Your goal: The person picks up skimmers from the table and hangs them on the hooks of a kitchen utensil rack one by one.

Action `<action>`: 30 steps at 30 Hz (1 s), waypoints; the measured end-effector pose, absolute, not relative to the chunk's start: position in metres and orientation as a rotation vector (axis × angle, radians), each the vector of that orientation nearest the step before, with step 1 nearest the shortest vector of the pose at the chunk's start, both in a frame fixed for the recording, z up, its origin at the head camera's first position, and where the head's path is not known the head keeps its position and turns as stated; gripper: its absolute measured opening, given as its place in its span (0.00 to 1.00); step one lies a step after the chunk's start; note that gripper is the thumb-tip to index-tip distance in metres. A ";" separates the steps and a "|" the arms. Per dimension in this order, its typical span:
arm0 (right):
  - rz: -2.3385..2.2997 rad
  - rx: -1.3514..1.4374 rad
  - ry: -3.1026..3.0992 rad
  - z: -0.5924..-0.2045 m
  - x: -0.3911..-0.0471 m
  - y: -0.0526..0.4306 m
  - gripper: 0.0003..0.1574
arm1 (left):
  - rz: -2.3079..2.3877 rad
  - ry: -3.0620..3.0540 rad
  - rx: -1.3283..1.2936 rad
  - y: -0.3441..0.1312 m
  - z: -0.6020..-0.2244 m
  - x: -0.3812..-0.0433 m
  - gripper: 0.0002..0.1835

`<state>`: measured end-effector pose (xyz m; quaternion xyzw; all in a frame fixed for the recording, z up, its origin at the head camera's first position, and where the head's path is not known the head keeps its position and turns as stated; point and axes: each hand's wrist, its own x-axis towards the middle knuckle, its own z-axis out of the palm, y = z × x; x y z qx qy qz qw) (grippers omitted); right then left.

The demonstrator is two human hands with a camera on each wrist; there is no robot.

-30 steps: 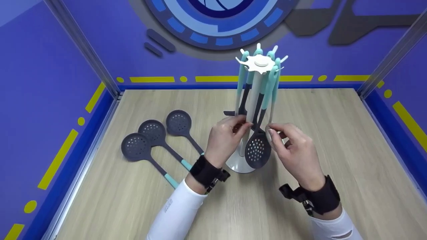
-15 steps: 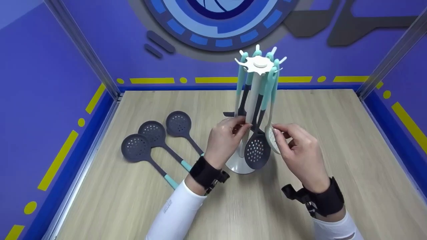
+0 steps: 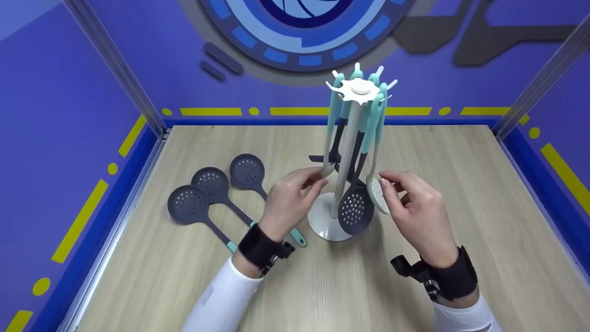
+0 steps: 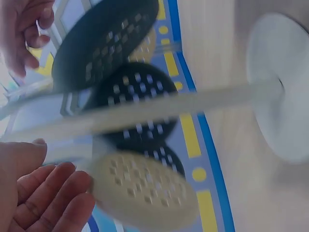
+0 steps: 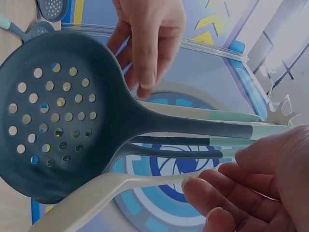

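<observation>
A white utensil stand holds several hanging utensils with mint handles. My left hand is left of its pole, fingertips at the cream skimmer. In the left wrist view, thumb and fingers stay apart around that skimmer's narrow neck. My right hand is on the right, fingertips beside another cream skimmer. In the right wrist view, its thumb is apart from the fingers, and a fingertip is right at this skimmer's neck. A dark skimmer hangs at the front between both hands.
Three dark skimmers lie on the wooden table to the left, their handles partly hidden by my left arm. The stand's round white base rests on the table. Blue panels rise around the sides and back.
My left hand has moved left from the pole, baring the left cream skimmer and the base. My right hand has drawn slightly right, uncovering more of the right cream skimmer.
</observation>
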<state>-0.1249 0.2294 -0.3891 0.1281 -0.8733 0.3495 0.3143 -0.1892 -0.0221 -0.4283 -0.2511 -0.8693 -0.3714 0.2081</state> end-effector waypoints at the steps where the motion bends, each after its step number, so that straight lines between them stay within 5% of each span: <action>1: 0.920 0.337 -2.304 -0.389 -0.125 0.229 0.10 | -1.017 -2.428 -0.679 -0.029 -0.429 -0.190 0.15; 17: 0.878 0.369 -2.286 -0.403 -0.122 0.243 0.11 | -0.767 -2.671 -0.554 -0.108 -0.483 -0.203 0.10; 30: 0.806 0.317 -2.385 -0.434 -0.118 0.266 0.14 | -0.439 -2.917 -0.782 -0.116 -0.515 -0.219 0.14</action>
